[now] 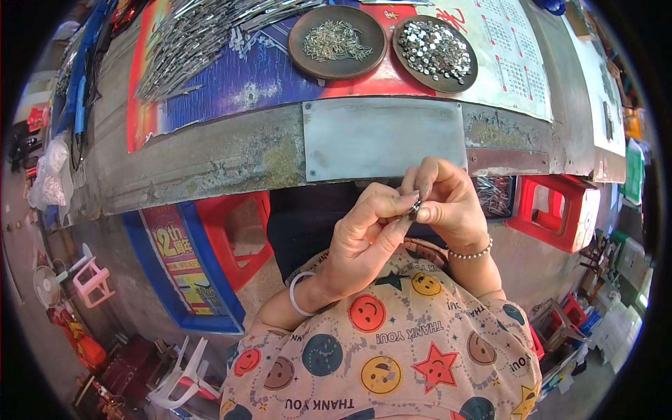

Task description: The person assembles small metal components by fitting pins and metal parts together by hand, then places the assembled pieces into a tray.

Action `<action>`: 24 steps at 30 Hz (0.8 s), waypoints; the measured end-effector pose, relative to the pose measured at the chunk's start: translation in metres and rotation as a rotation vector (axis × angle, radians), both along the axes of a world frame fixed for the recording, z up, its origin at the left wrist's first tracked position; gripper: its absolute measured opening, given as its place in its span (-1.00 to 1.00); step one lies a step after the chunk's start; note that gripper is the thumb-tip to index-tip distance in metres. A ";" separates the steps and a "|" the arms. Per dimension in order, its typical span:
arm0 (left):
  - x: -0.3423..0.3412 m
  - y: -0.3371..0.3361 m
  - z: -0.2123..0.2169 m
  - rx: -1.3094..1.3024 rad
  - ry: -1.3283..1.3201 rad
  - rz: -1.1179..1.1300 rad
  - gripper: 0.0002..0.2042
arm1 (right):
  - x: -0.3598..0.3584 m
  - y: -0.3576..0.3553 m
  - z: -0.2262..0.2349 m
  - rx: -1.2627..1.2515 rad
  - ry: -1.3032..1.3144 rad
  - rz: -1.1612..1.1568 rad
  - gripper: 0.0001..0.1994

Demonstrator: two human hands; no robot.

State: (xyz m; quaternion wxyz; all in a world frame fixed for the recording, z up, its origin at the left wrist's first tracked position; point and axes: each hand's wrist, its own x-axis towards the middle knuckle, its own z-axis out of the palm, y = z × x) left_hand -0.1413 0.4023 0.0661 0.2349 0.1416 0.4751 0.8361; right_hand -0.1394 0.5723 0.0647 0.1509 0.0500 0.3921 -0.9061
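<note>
My left hand (367, 231) and my right hand (448, 204) meet in front of the bench edge, fingertips pinched together. Between them is a small dark, shiny metal piece (416, 207), mostly hidden by the fingers, so its kind does not show. Both hands appear to grip it. Just beyond them a smooth metal plate (385, 140) is screwed onto the bench edge. On the bench, a brown dish (343, 71) holds many small metal pins (332, 40). Beside it another brown dish (439, 86) holds small round silvery pieces (434, 50).
Long thin metal pieces (189, 52) are heaped at the bench's far left. A printed calendar sheet (518, 63) lies at the right. Under the bench stand red stools (553, 210), a bin of metal parts (495, 194) and a blue-edged box (185, 266).
</note>
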 end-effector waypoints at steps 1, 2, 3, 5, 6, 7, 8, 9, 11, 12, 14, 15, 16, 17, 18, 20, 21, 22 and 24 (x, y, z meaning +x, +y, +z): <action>0.001 0.000 0.001 -0.014 0.041 0.023 -0.70 | 0.001 -0.002 0.000 -0.009 0.012 -0.015 -0.77; 0.001 0.000 0.002 -0.028 0.082 0.047 -0.69 | 0.002 -0.004 0.001 -0.019 0.024 -0.030 -0.77; 0.002 0.000 0.003 -0.029 0.082 0.048 -0.69 | 0.003 -0.007 0.002 -0.020 0.024 -0.029 -0.77; 0.003 -0.001 0.005 -0.121 0.169 0.137 -0.68 | 0.005 -0.016 0.006 0.019 0.055 -0.141 -0.81; 0.003 -0.002 0.005 -0.122 0.171 0.140 -0.68 | 0.007 -0.020 0.007 0.018 0.056 -0.137 -0.81; 0.002 -0.002 0.005 -0.202 0.289 0.211 -0.68 | 0.008 -0.025 0.008 0.114 0.115 -0.204 -0.83; 0.001 -0.002 0.006 -0.282 0.407 0.281 -0.67 | 0.009 -0.028 0.008 0.210 0.174 -0.271 -0.84; 0.002 -0.002 0.007 -0.281 0.408 0.284 -0.67 | 0.010 -0.031 0.009 0.265 0.234 -0.303 -0.87; 0.003 -0.003 0.009 -0.330 0.498 0.355 -0.66 | 0.014 -0.033 0.012 0.388 0.306 -0.335 -0.87; 0.003 -0.003 0.010 -0.329 0.499 0.362 -0.66 | 0.015 -0.034 0.013 0.508 0.377 -0.368 -0.88; 0.004 -0.005 0.010 -0.330 0.535 0.363 -0.66 | 0.014 -0.034 0.014 0.603 0.469 -0.375 -0.88; 0.005 -0.005 0.010 -0.332 0.536 0.372 -0.66 | 0.015 -0.035 0.013 0.672 0.517 -0.408 -0.87; 0.005 -0.005 0.010 -0.305 0.508 0.355 -0.66 | 0.014 -0.036 0.013 0.741 0.566 -0.441 -0.87; 0.006 -0.005 0.010 -0.278 0.480 0.338 -0.65 | 0.013 -0.038 0.014 0.785 0.598 -0.469 -0.86; 0.006 -0.005 0.009 -0.276 0.473 0.332 -0.66 | 0.012 -0.039 0.013 0.782 0.603 -0.463 -0.86; 0.005 -0.006 0.007 -0.258 0.476 0.332 -0.67 | 0.013 -0.040 0.011 0.895 0.634 -0.503 -0.84; 0.005 -0.005 0.007 -0.239 0.478 0.323 -0.68 | 0.011 -0.041 0.011 0.910 0.642 -0.498 -0.79; 0.007 -0.004 0.007 -0.225 0.438 0.326 -0.69 | 0.010 -0.043 0.012 0.909 0.648 -0.490 -0.79; 0.007 -0.006 0.006 -0.224 0.434 0.321 -0.71 | 0.005 -0.047 0.012 0.991 0.692 -0.525 -0.75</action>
